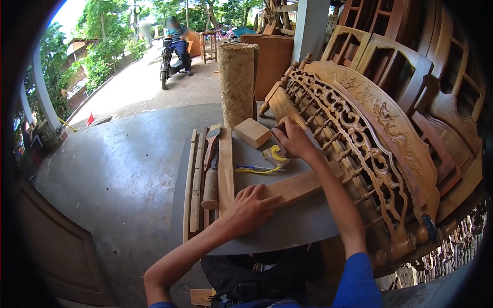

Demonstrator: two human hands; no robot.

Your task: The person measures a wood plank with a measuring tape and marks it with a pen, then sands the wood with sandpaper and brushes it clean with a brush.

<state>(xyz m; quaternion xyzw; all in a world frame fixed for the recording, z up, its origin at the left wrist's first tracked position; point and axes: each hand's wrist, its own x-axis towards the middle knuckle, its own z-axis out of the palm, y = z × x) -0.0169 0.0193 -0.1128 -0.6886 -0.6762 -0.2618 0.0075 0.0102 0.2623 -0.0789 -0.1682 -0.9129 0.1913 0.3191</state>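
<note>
On the grey work surface [303, 223] a flat wooden board [303, 187] lies crosswise. My left hand [252, 206] rests on its left end, fingers spread. My right hand [295, 138] is closed around a small dark object [279, 134], partly hidden by the fingers, beyond the board. Close to it are a wooden block [252, 133] and a roll of clear tape with a yellow core [277, 153]. A blue pen [254, 167] lies beside a yellow cord. Left of my left hand are an upright-running plank [226, 164], a brush [211, 143] and a round wooden mallet or handle [210, 190].
A carved wooden headboard [359, 128] leans at the right, before several wooden door panels [393, 64]. A woven bamboo roll [238, 84] stands behind the work surface. A person [179, 43] sits on a motorbike [172, 62] at the back left.
</note>
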